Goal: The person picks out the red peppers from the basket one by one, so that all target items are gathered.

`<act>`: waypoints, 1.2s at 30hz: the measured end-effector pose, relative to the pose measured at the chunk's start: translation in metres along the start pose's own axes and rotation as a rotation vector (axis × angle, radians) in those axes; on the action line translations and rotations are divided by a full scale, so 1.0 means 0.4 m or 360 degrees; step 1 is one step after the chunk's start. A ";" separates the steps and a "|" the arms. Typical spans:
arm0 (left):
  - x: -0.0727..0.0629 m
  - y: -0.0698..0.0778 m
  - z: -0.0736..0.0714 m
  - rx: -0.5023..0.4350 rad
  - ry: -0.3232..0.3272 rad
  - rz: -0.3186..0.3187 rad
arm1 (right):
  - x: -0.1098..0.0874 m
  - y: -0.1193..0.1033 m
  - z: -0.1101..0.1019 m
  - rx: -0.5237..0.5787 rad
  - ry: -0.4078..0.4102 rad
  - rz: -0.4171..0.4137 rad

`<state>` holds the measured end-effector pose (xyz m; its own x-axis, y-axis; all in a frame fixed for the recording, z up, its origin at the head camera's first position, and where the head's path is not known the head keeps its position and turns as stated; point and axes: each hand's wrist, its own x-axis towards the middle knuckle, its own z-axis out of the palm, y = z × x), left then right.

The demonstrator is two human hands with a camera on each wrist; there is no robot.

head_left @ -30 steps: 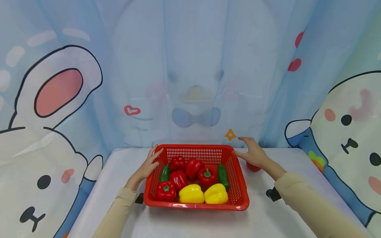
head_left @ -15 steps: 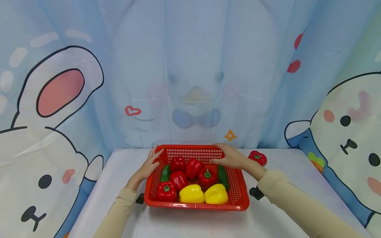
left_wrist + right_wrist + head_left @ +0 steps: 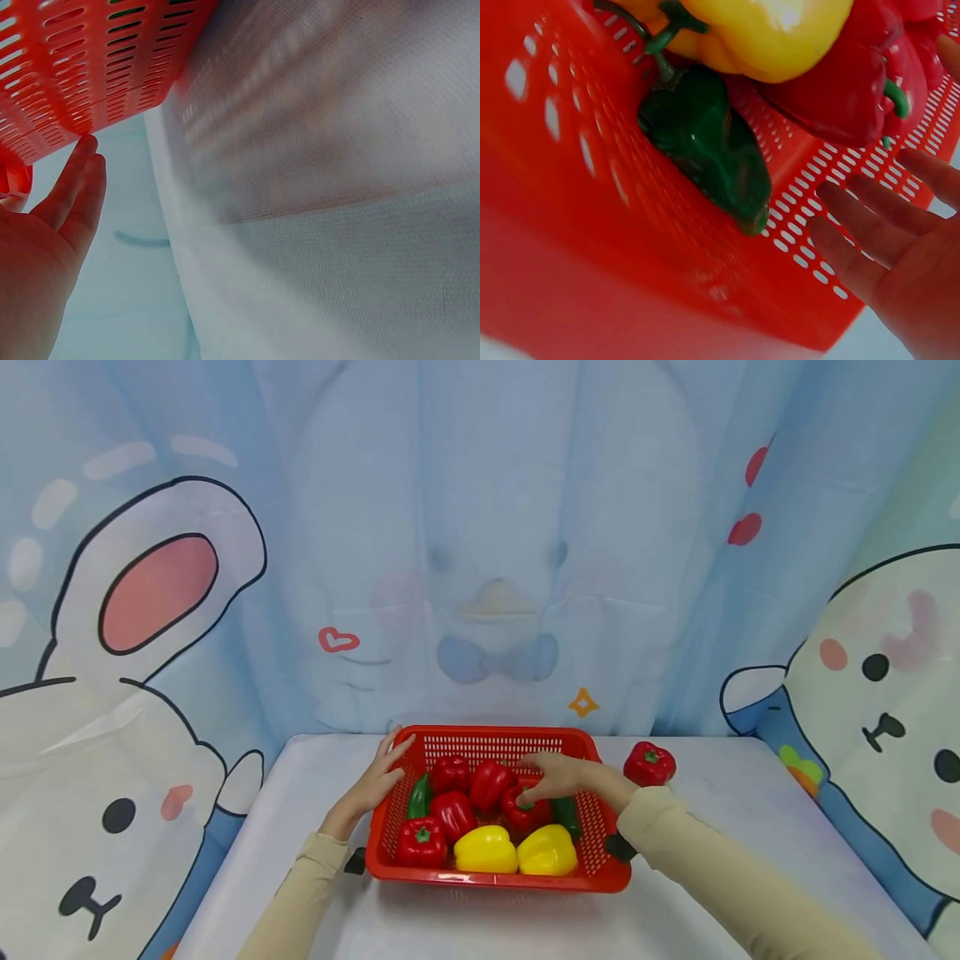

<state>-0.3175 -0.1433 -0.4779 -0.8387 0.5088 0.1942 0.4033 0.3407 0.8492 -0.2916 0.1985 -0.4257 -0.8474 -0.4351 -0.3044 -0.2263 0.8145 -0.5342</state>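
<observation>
A red plastic basket (image 3: 495,881) with slotted walls holds several red bell peppers (image 3: 453,815), two yellow bell peppers (image 3: 486,850) and two long green peppers. My left hand (image 3: 372,782) grips the basket's left rim, thumb reaching over it and two fingers against the outer wall in the left wrist view. Over the right part of the basket is my right hand (image 3: 564,774), fingers spread and holding nothing. Its fingertips overlap the right-hand red bell pepper (image 3: 523,812) in the head view. Near it, the dark green pepper (image 3: 709,142) lies along the right wall.
One more red bell pepper (image 3: 649,764) lies outside the basket, on the white table (image 3: 720,810) to the right. Behind the table hangs a pale blue curtain (image 3: 495,527) with cartoon animals.
My right hand has moved left, from beyond the basket's right rim to over its contents, uncovering the red bell pepper on the table. The left hand has stayed at the rim.
</observation>
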 end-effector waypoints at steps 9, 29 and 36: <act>0.014 -0.067 0.011 0.0029 0.0040 0.0014 | 0.010 -0.003 0.024 -0.0025 -0.0079 -0.0048; -0.011 0.047 -0.009 -0.0005 -0.0053 -0.0044 | 0.020 0.005 0.035 -0.0143 -0.0012 -0.0086; 0.005 -0.024 0.006 -0.0003 0.0042 -0.0001 | 0.020 0.005 0.036 -0.0177 0.0009 -0.0111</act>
<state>-0.3223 -0.1437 -0.4869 -0.8484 0.4873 0.2069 0.4023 0.3393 0.8503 -0.2920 0.1911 -0.4408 -0.8305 -0.4899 -0.2649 -0.3360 0.8201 -0.4632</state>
